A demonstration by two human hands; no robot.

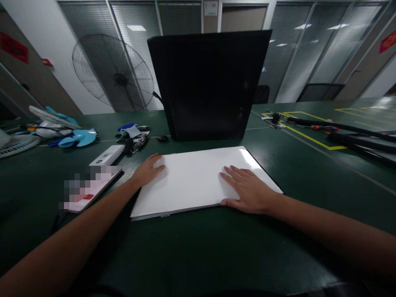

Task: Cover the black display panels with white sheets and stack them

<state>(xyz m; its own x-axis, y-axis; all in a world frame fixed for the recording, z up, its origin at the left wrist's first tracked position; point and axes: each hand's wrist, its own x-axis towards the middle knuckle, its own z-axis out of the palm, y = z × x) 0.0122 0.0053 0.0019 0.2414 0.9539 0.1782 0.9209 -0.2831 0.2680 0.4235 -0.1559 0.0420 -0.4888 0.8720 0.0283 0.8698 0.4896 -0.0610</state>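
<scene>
A flat white panel (192, 177) with a glossy surface lies on the green tabletop in front of me. My left hand (149, 170) rests at its left edge, fingers stretched forward and thumb apart on the white surface. On the right part of the panel my right hand (244, 187) lies flat, its fingers spread and its thumb near the front edge. Neither hand is closed around anything. Just behind the panel stands a large black box-like case (210, 86), upright with a dark face towards me.
To the left lie a white device (107, 155), a pale flat case (93, 192), partly blurred out, and blue fan blades (78, 138). Keys (140, 142) are near the black case. Black tubes (355, 134) lie at the right on the green table (198, 255). A standing fan (113, 72) is behind.
</scene>
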